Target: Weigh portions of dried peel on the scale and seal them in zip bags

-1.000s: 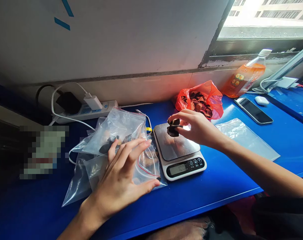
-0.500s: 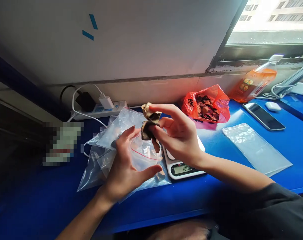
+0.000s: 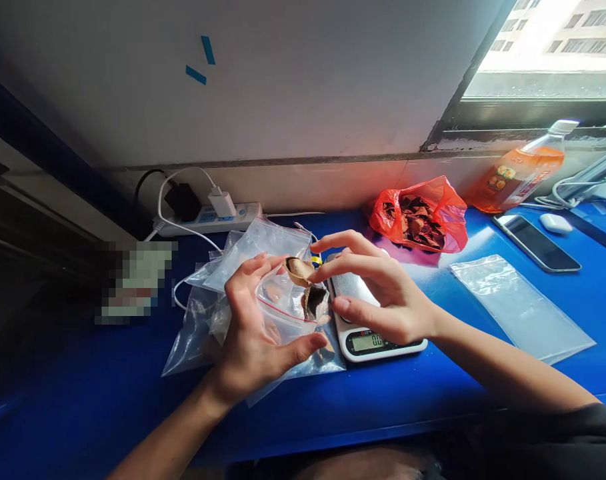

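Observation:
My left hand (image 3: 250, 333) curves around the mouth of a clear zip bag (image 3: 275, 313) with a red seal line, thumb and fingers spread wide to hold it open. Over that mouth are two curled pieces of what looks like dried peel, a pale piece (image 3: 299, 270) and a dark piece (image 3: 313, 301). My right hand (image 3: 383, 293) is just right of them, its fingers apart; a fingertip is close to the pale piece, and I cannot tell if it touches. Beneath the right hand stands a white kitchen scale (image 3: 383, 350), its display near 0.0.
More clear zip bags (image 3: 195, 333) lie under and behind my left hand. A red plastic bag (image 3: 450, 207) of dried pieces sits by the wall. To the right are a flat clear bag (image 3: 523, 310), a phone (image 3: 537, 243), an earbud case (image 3: 555, 223) and a drink bottle (image 3: 523, 170). A power strip (image 3: 247, 217) stands behind.
My right hand has let go of the dried peel pieces and spread its fingers, drawing slightly right. The pieces are lower, at the bag's mouth. The scale display went from 10.0 to about 0.0.

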A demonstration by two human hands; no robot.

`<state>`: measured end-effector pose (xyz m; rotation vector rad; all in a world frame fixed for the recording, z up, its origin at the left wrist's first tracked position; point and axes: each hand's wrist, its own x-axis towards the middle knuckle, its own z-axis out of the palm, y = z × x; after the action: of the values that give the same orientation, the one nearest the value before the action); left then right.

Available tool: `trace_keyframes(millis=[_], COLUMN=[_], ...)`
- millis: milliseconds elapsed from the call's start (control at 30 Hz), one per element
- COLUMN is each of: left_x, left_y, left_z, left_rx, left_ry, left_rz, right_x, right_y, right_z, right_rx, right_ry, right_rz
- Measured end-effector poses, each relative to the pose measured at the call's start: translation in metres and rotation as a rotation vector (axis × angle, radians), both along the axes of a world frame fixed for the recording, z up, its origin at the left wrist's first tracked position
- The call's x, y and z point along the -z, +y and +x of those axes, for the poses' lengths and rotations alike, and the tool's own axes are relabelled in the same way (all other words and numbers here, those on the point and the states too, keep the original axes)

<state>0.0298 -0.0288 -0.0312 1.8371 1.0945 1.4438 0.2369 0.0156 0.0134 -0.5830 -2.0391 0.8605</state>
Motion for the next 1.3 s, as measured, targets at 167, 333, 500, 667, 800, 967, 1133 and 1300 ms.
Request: trace_keyframes(millis=[167, 333, 500, 667, 800, 967, 1133, 1300], left_x=[0.0, -0.004, -0.011, -0.025, -0.04, -0.043, -0.044, -0.048], left_y=[0.002, 0.003, 0.003, 0.008, 0.026, 0.046, 0.046, 0.042], left_z=[0.003, 0.014, 0.034, 0.049, 0.052, 0.069, 0.088, 0.093], left_rx=[-0.009, -0.089, -0.183, -0.121, 0.083, 0.096, 0.074, 0.079], left_ry=[-0.002, 0.077, 0.217, 0.276, 0.058, -0.242, -0.325, -0.279], left_rz=[0.038, 0.182, 0.309, 0.258, -0.083, -0.266, -0.287, -0.208], right_x=[0.006, 0.002, -0.009, -0.018, -0.023, -0.01, -0.002, -0.007], right_y=[-0.01, -0.024, -0.035, -0.043, -0.04, -0.032, -0.032, -0.035], right_z=[-0.001, 0.003, 0.02, 0.036, 0.053, 0.075, 0.094, 0.105], right_rx=[0.166, 0.062, 0.109, 0.232, 0.365, 0.438, 0.498, 0.606], right_ry=[-0.001, -0.128, -0.136, -0.12, 0.021, 0.212, 0.207, 0.138], right_rz=[0.09, 0.195, 0.171, 0.184, 0.054, -0.164, -0.203, -0.106])
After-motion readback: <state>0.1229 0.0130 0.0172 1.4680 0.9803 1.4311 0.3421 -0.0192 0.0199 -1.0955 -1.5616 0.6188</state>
